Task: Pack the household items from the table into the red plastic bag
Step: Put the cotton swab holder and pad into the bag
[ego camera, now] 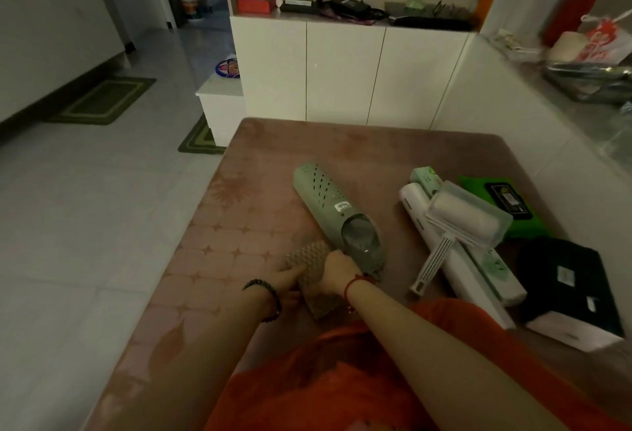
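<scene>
Packing looks barely begun: both hands, left hand (289, 278) and right hand (337, 268), are closing fingers on a tan bumpy-textured pad (309, 271) at the near table edge above the red plastic bag (342, 379), while the pale-green perforated plastic tube (325, 201), white lint roller (455, 225), and green and black packets further right are still lying unpacked.

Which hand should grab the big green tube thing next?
The right hand, probably. It already rests beside the near end of the green tube, while the left hand sits farther off, on the bumpy beige pad.
</scene>
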Available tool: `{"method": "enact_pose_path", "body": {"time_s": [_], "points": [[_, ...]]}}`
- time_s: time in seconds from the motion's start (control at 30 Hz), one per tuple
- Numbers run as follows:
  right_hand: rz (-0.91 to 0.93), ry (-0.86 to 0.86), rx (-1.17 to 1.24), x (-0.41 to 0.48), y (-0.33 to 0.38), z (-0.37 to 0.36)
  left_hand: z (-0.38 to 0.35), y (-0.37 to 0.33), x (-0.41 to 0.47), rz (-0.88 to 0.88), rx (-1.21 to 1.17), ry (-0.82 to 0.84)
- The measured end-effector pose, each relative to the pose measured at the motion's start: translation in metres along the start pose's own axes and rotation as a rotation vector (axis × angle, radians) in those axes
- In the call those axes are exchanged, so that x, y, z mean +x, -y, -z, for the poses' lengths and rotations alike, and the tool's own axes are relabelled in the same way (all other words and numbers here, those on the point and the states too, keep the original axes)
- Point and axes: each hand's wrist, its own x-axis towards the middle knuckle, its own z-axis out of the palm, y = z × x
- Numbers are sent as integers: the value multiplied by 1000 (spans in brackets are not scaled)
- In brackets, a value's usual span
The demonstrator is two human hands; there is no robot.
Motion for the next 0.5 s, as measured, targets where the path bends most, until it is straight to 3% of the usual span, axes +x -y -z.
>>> {"method": "enact_pose_path", "body": {"time_s": [0.1, 0.2, 0.33, 0.4, 0.5], "points": [[15, 49, 25, -17, -6, 9, 3, -1, -19, -82, 4, -42], [120, -11, 457, -50, -5, 29, 5, -23, -58, -277, -9, -28], [269, -84, 959, -126, -8, 77, 5, -48, -138, -513, -94, 180], [409, -106, 1016, -171, -20, 97, 5, -43, -179, -661, 117, 245], [534, -185, 1104, -228, -49, 109, 12, -10, -213, -726, 799, 147]]}}
